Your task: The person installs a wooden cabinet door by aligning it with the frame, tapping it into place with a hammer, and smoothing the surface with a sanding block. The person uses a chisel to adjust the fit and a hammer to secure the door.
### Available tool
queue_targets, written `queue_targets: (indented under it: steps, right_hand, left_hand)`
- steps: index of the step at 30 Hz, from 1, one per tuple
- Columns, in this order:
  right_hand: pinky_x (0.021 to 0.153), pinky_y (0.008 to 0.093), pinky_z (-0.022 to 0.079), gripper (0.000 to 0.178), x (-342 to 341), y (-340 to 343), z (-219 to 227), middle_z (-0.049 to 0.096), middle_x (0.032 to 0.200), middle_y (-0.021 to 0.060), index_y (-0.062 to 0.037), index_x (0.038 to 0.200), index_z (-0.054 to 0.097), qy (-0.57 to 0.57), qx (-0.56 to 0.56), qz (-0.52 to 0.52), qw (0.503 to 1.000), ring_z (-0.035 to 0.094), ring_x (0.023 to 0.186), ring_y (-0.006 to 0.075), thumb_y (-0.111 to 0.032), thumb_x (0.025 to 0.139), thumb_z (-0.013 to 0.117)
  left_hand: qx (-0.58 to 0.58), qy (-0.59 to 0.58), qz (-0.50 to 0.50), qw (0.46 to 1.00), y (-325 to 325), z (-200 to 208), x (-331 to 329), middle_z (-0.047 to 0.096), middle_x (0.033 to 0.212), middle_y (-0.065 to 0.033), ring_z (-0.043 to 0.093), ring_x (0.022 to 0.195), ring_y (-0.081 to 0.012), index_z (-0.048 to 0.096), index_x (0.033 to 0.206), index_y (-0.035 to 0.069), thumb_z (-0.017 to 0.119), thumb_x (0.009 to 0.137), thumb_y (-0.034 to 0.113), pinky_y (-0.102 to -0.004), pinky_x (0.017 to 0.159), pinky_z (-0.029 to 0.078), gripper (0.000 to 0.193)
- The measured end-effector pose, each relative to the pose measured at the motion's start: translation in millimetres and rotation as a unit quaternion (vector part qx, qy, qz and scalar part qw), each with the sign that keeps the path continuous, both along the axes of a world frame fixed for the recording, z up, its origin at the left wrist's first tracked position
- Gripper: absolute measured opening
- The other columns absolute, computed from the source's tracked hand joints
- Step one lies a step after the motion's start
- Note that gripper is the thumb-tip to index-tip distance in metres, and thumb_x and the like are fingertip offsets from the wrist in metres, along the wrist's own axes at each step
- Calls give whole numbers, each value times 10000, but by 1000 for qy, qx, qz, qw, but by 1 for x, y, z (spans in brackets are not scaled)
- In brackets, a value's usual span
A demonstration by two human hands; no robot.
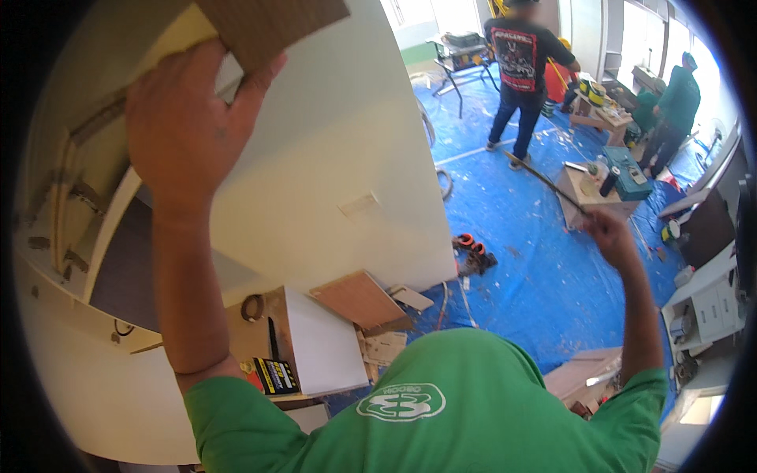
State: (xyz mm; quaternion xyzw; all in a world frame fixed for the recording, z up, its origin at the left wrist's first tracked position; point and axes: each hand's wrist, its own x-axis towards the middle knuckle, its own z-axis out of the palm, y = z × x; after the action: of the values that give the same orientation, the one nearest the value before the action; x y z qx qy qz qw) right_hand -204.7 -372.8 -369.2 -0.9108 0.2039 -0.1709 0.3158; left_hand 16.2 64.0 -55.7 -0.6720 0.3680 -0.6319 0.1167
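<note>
High at upper left, the brown board (pixel 276 27) is gripped by the left hand (pixel 185 118), best kept steady there, while a thin strip (pixel 552 185) is clenched out wide in the right hand (pixel 609 235), its free end best held clear of the pale panel (pixel 355 142).

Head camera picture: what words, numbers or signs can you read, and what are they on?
I won't copy the print, but it's here:
Green T-shirt: white oval logo with small, upside-down letters.
Far black T-shirt: red-and-white back print, its small parts blurred.
Black-and-yellow package: bold lettering, smaller print unreadable.
</note>
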Motion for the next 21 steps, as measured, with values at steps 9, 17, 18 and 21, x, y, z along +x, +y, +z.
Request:
queue_targets:
  steps: [9, 17, 18, 21]
  right_hand:
    - [711, 401, 560, 258, 82, 53, 242, 673, 927, 102, -71, 1132, 676, -223, -634, 111, 732, 692, 810, 256, -70, 875, 699]
    - [698, 359, 529, 110, 102, 139, 305, 645, 806, 57, -89, 958, 681, -251, -625, 76, 735, 647, 762, 236, -192, 958, 643]
    - [691, 365, 525, 125, 105, 139, 308, 623, 801, 63, -80, 946, 673, -257, -624, 93, 732, 644, 761, 236, -193, 969, 626]
    - [685, 367, 529, 128, 105, 144, 313, 637, 814, 64, -84, 946, 676, -302, -648, 80, 695, 651, 756, 239, -205, 964, 636]
  left_hand:
    - [-2, 193, -52, 980, 18, 13, -2, 735, 936, -119, 698, 857, -322, 728, 1094, 95, 618, 943, 588, -403, 756, 524, 527]
    - [22, 73, -24, 997, 15, 2, 2, 739, 990, -157, 716, 916, -340, 710, 1126, 68, 674, 825, 710, -407, 816, 539, 710]
    - [24, 93, -28, 995, 15, 2, 0, 739, 990, -160, 718, 916, -337, 709, 1127, 65, 676, 818, 717, -412, 812, 541, 722]
    - [18, 184, -39, 982, 15, 4, -9, 738, 988, -163, 725, 909, -321, 704, 1136, 57, 673, 820, 721, -429, 790, 547, 736]
